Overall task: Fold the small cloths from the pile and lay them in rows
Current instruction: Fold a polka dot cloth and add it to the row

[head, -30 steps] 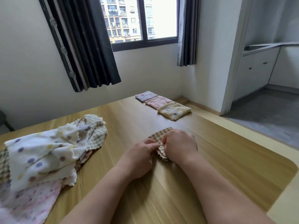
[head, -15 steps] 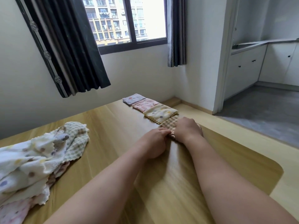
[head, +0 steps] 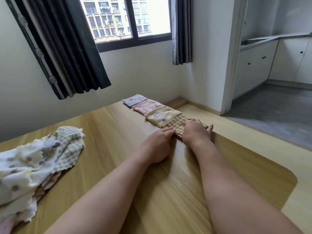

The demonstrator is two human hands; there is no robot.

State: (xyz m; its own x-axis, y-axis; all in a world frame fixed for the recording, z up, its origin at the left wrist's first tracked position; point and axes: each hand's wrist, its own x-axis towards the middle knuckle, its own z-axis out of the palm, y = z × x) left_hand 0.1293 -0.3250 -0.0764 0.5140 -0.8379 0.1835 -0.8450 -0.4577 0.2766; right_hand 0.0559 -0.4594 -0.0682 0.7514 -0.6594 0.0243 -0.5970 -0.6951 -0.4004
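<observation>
A folded tan checked cloth lies at the near end of a row along the table's right edge. My right hand rests flat on it, fingers spread. My left hand touches its left edge with curled fingertips. Beyond it in the row lie a folded yellow dotted cloth, a pink cloth and a grey cloth. The pile of unfolded cloths sits at the table's left, white dotted and green checked ones on top.
The wooden table ends close to the right of the row, with a rounded corner at near right. A wall, a window and dark curtains stand behind. A lower floor and white cabinets lie to the right.
Both hands slid the tan checked cloth away from the table's middle to the row's end, against the yellow cloth. My right hand has flattened on top of it.
</observation>
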